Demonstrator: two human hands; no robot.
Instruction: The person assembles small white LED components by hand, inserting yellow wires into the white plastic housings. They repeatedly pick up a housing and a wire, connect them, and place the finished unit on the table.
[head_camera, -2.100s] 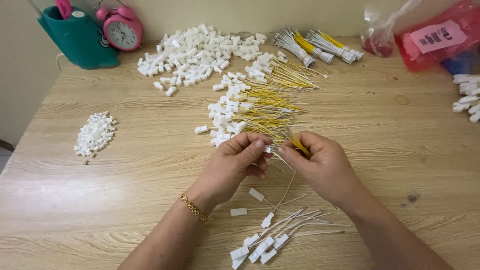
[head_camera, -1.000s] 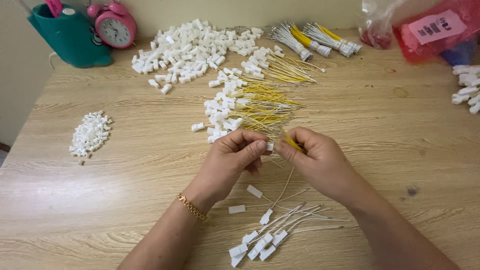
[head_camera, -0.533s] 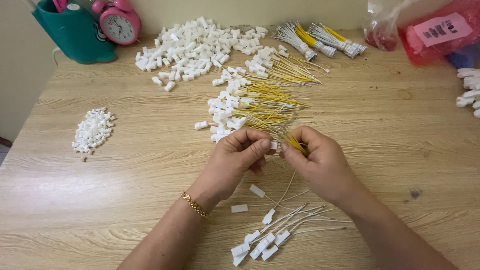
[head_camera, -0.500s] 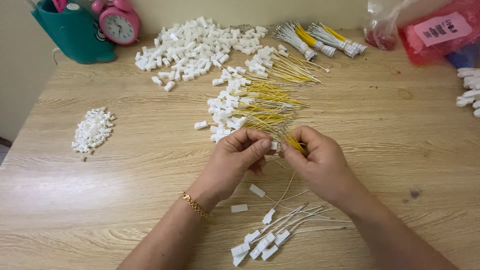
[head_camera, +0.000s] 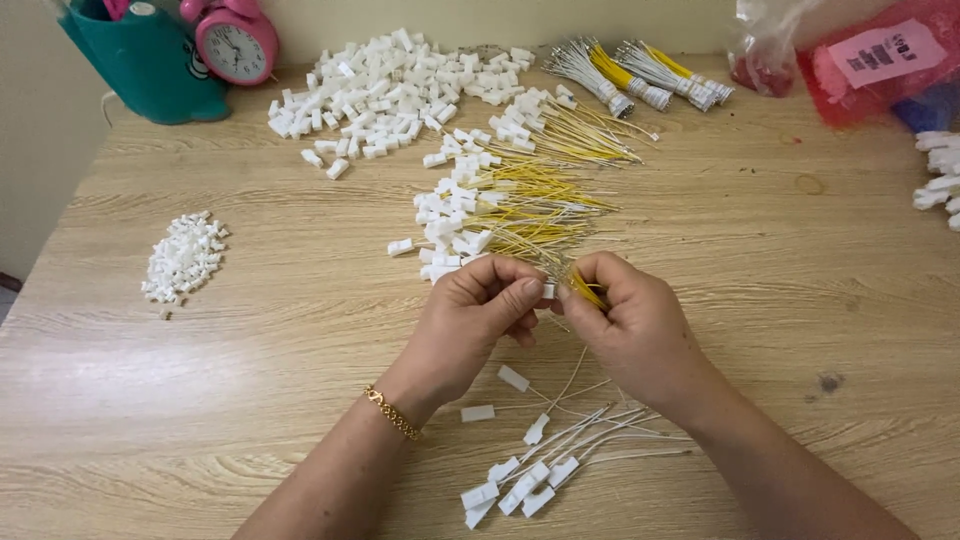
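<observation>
Over the middle of the wooden table my left hand pinches a small white plastic connector between thumb and fingertips. Right beside it, my right hand grips a yellow wire, whose tip meets the connector. The two hands touch at the fingertips. A thin wire hangs from them toward a small bunch of wired white connectors near the table's front edge. Just beyond the hands lies a pile of yellow wires with white connectors.
A heap of loose white connectors lies at the back, a smaller heap at the left. Bundled wires lie at the back right beside red plastic bags. A teal container and pink alarm clock stand back left.
My hands stay together in the same spot with small finger movements on the connector and wire. The view has shifted slightly.
</observation>
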